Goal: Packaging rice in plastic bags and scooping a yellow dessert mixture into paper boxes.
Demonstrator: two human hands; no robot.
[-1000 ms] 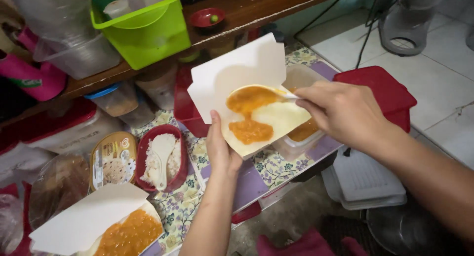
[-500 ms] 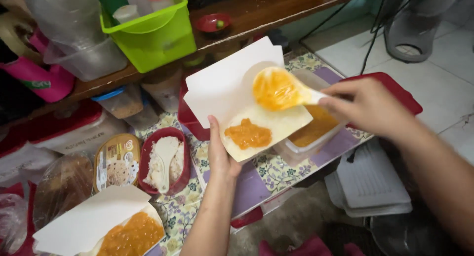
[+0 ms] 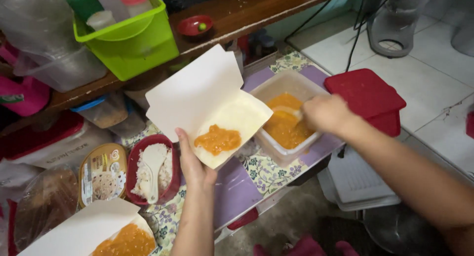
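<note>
Left hand [image 3: 193, 163] fingers gripping open white box [image 3: 210, 105] (lid tilted up-left), right hand [image 3: 323, 114] fingers seemingly closed on spoon [image 3: 288, 111] in tub [image 3: 276, 152]

The left hand [image 3: 193, 163] reaches up from the bottom edge on a bare, straight forearm, fingers together, thumb spread, gripping from beneath. The right hand [image 3: 323, 113] comes in from the right, knuckles up, fingers curled closed, wrist bent downward.

- One head-worn view looks steeply down from close above the worktop [image 3: 276, 174].
- It faces forward towards a wooden shelf [image 3: 237, 19]; tiled floor [image 3: 434, 83] lies at right.
</note>
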